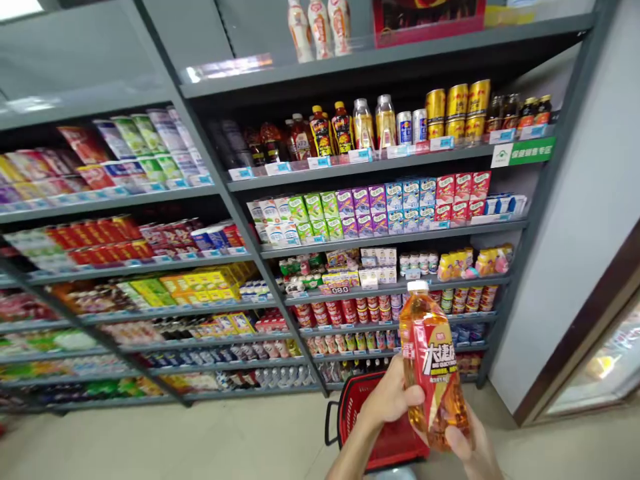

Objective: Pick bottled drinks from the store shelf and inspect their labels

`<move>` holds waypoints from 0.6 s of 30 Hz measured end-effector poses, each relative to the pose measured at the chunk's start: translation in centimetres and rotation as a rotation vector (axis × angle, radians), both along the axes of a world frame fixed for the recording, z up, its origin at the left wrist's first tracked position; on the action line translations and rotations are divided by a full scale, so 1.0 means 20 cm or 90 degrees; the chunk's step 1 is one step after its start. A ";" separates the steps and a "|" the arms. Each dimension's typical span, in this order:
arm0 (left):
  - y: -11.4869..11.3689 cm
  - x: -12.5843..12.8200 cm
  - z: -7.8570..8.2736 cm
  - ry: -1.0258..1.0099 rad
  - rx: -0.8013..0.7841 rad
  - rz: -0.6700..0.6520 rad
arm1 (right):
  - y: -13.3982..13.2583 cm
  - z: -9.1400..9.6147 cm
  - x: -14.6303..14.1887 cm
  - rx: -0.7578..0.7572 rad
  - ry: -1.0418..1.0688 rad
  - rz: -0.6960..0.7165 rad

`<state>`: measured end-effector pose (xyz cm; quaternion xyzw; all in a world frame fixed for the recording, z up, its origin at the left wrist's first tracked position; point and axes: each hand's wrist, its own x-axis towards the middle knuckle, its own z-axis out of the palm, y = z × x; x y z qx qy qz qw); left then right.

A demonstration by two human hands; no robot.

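I hold a plastic bottle of orange-brown drink (433,363) with a red label and a white cap, upright and slightly tilted, at the lower right of the head view. My left hand (387,400) wraps its fingers round the bottle's left side. My right hand (470,443) cups the bottle's bottom from the right. Below and behind both hands a red shopping basket (357,400) with a black handle stands on the floor.
Grey shelving (380,167) full of bottled drinks, cans, small cartons and snack packs spans the view ahead and to the left. A grey wall (575,267) and a glass-fronted cooler door (600,367) are to the right. Pale tiled floor (200,440) lies in front of the shelves.
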<state>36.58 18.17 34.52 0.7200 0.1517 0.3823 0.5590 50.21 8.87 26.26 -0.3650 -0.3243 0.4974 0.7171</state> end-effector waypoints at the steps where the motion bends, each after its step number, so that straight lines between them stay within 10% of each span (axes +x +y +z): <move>1: -0.01 0.00 0.00 -0.024 -0.009 0.012 | -0.01 0.00 -0.01 -0.006 0.000 -0.012; 10: -0.12 0.14 0.04 -0.322 -0.291 0.058 | -0.15 0.10 -0.01 0.004 -0.165 -0.083; 18: -0.15 0.12 0.12 -0.347 -0.239 0.126 | -0.13 0.02 0.04 0.071 -0.150 0.033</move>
